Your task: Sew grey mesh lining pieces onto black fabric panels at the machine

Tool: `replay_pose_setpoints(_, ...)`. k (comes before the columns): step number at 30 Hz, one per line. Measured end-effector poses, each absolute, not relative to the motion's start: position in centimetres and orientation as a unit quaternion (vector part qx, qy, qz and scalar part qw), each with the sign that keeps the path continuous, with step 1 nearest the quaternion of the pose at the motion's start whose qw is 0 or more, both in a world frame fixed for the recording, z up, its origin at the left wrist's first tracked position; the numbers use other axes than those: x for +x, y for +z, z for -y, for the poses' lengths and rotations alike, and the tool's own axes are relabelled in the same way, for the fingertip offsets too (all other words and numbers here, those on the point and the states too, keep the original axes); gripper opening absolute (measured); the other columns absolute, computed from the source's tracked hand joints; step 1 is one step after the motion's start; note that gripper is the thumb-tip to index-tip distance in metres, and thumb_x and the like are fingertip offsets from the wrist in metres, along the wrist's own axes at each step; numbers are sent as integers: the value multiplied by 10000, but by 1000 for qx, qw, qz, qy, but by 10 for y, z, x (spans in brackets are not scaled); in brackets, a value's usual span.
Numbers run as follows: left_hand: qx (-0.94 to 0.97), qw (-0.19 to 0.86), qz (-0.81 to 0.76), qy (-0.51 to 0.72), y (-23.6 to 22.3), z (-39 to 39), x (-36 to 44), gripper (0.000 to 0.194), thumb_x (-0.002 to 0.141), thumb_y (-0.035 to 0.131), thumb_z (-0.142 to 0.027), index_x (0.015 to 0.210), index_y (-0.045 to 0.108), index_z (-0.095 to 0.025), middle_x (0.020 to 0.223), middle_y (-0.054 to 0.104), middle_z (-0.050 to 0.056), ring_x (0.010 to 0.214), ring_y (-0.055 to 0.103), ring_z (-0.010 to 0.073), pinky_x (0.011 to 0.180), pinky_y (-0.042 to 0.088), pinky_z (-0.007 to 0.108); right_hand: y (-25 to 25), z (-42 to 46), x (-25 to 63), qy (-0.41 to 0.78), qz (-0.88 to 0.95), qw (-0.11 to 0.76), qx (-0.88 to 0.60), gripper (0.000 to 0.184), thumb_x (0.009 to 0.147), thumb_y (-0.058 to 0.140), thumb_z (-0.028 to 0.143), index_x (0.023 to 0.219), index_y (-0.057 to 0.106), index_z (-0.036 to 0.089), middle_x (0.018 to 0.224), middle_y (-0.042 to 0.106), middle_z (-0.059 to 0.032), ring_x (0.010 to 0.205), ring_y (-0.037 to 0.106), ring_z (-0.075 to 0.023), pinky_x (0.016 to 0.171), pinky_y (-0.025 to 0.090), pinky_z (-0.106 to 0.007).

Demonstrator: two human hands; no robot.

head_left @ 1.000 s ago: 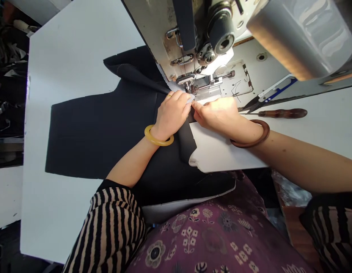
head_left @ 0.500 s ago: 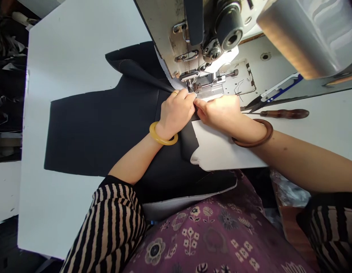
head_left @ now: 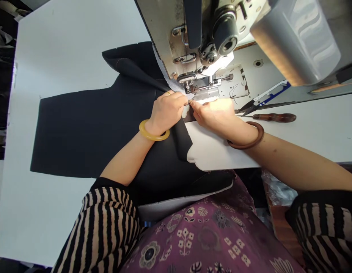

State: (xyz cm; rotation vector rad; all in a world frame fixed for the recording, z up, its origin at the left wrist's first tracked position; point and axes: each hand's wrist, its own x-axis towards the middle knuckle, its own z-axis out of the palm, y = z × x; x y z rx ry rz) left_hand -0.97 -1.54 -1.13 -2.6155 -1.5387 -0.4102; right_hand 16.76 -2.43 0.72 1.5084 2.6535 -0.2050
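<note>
A large black fabric panel (head_left: 87, 132) lies spread on the white table (head_left: 59, 49) and runs under the sewing machine (head_left: 193, 34). A narrow grey tape (head_left: 172, 84) lies along its edge at the presser foot (head_left: 188, 81). My left hand (head_left: 164, 112), with a yellow bangle, pinches the tape and the fabric edge just in front of the foot. My right hand (head_left: 214, 113), with a brown bangle, pinches the same edge from the right. The fingertips of both hands almost touch.
Thread snips with blue handles (head_left: 261, 100) and a wooden-handled tool (head_left: 274, 117) lie right of the needle plate. A white table edge piece (head_left: 216, 155) sits under my right wrist. The machine's body (head_left: 295, 38) overhangs the upper right.
The view shifted slightly. Both hands stayed at the presser foot, with small finger adjustments on the tape and fabric edge.
</note>
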Motion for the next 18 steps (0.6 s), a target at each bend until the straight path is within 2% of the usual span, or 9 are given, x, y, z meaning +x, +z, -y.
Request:
replay_pose_setpoints(4, -842, 38, 521, -136, -8, 17, -1, 228, 911, 443, -183, 1050, 622, -213, 922, 690, 45, 903, 622, 211, 814, 497, 332, 2, 22, 169, -70, -872, 33, 483, 519, 952, 167, 186, 1178, 633, 155, 790, 660, -153, 779, 592, -238, 631, 274, -318)
replay_pose_setpoints(10, -845, 25, 521, -115, -16, 13, 1, 290, 937, 382, -176, 904, 668, -204, 944, 683, 63, 949, 617, 222, 866, 485, 371, 1, 21, 168, -82, -864, 36, 495, 466, 943, 247, 197, 1188, 636, 123, 767, 667, -151, 765, 582, -214, 642, 275, -308)
replay_pose_setpoints(18, -887, -6, 449, -108, -16, 1, -16, 345, 922, 351, -167, 901, 693, -204, 938, 702, 39, 927, 646, 210, 843, 503, 373, -2, 20, 171, -61, -863, 31, 501, 474, 950, 268, 273, 1236, 638, 199, 717, 665, -130, 767, 634, -263, 599, 272, -306)
